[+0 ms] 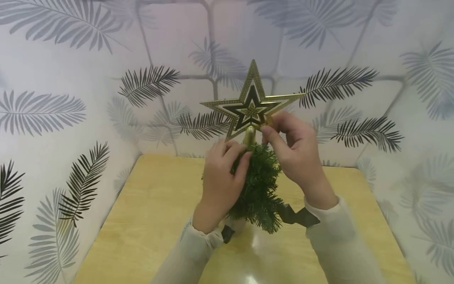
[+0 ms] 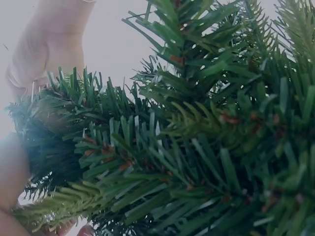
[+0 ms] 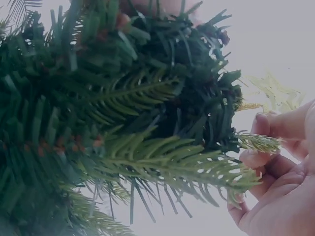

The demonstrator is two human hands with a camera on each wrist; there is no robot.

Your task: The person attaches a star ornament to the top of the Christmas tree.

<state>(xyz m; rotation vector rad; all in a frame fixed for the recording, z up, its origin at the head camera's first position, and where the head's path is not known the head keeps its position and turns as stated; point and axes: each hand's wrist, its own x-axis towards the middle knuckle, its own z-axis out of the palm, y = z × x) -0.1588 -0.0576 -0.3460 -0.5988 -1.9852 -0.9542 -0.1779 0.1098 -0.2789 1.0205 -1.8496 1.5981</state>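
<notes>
A gold star tree topper (image 1: 252, 88) stands over the tip of a small green artificial Christmas tree (image 1: 262, 189), its short round socket (image 1: 250, 135) against the top needles. With thumb and fingers my right hand (image 1: 301, 154) pinches the star's lower right point. My left hand (image 1: 221, 177) grips the tree top just under the socket, thumb and forefinger close together. Branches (image 2: 197, 162) fill most of the left wrist view. In the right wrist view, bent fingers (image 3: 261, 155) show beside needles, with the pale star (image 3: 275, 91) behind. How far the tip reaches into the socket is hidden.
Beneath the tree is a light wooden table (image 1: 159, 189). A pale wall covering (image 1: 244, 31) with grey and black feather prints rises behind and at both sides. Dark pieces (image 1: 299, 217) show beside the sleeve cuffs.
</notes>
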